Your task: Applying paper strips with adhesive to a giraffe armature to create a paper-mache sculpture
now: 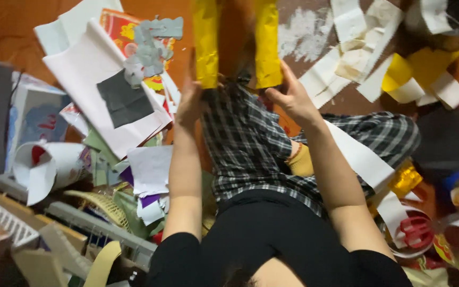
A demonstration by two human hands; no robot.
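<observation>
My knees in checked trousers (251, 143) fill the near ground, and my two arms reach forward over them. My left hand (191, 101) closes its fingers on the lower end of one gold strip (206, 42); my right hand (292, 95) does the same on the other gold strip (268, 42), thumb lying along its edge. The two strips seem to be sides of one folded gold sheet, with the floor (6, 26) showing between them, though the top runs out of view, so I cannot tell.

The foil looks thin and creased. I judge that pulling my hands apart unevenly could tear it at the fold, or a loose pinch could let one side slide free.

Each strip's long axis runs away from me, up and forward. Farther off lie white paper scraps (346, 48); red scissors (416, 231) sit by my right side.
</observation>
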